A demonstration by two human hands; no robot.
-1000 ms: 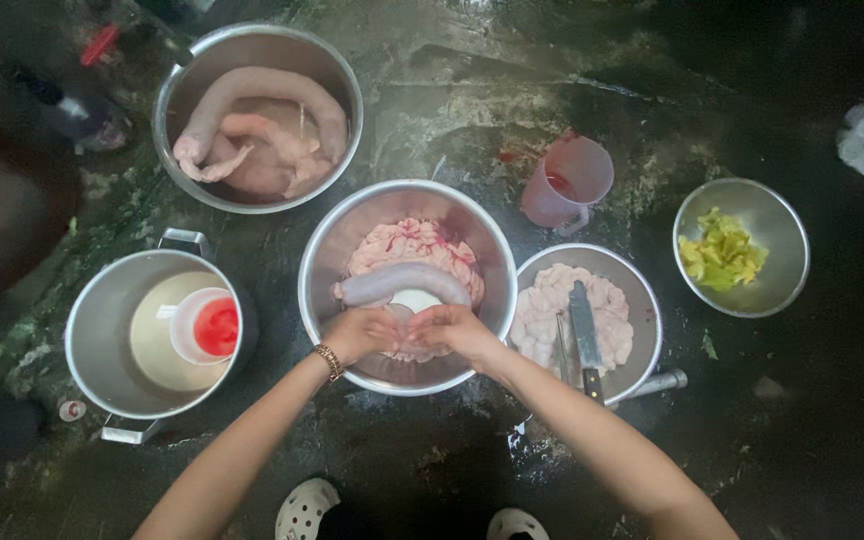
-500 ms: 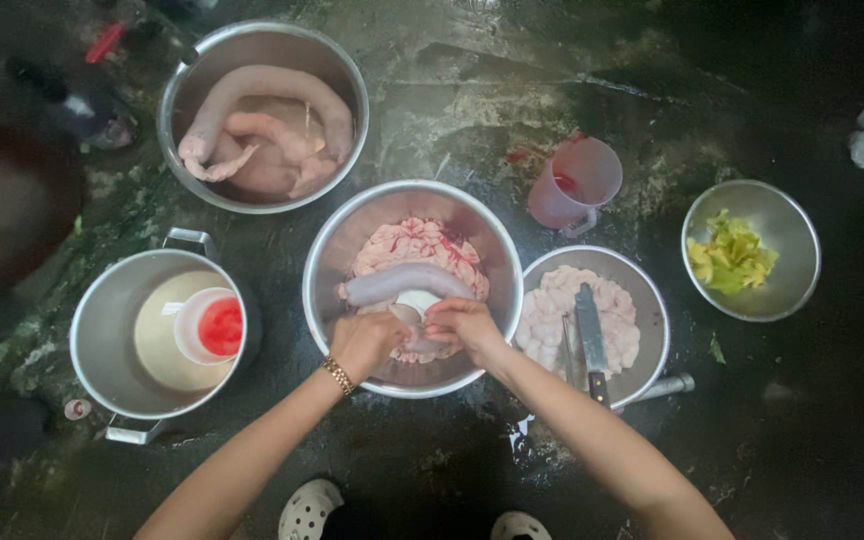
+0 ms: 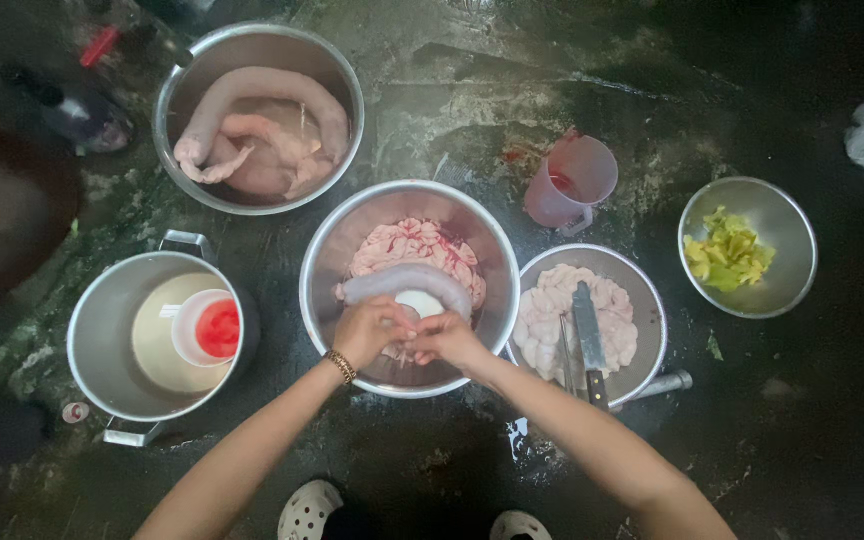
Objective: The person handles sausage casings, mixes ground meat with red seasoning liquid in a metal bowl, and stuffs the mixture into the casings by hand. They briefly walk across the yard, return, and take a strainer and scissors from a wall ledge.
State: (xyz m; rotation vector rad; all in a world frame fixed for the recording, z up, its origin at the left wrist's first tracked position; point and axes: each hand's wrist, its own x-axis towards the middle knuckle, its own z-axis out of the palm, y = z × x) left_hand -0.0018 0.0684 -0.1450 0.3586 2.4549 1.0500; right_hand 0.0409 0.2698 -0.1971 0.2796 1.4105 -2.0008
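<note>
Sausage casing (image 3: pixel 407 280) over middle bowl (image 3: pixel 322 300) catches spills; left hand (image 3: pixel 370 330), right hand (image 3: pixel 447 338) fingers pinching its funnel (image 3: pixel 419 302) end.

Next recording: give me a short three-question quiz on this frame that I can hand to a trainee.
1. True or false: both hands are over the middle bowl.
2. Where does the knife lie? A) in the bowl of pale meat pieces B) in the pot C) on the floor
3. What colour is the chopped stuff in the far right bowl?

Key: 1. True: the left hand and right hand meet there, at a long pale casing. 2. A. 3. Yellow-green.
</note>
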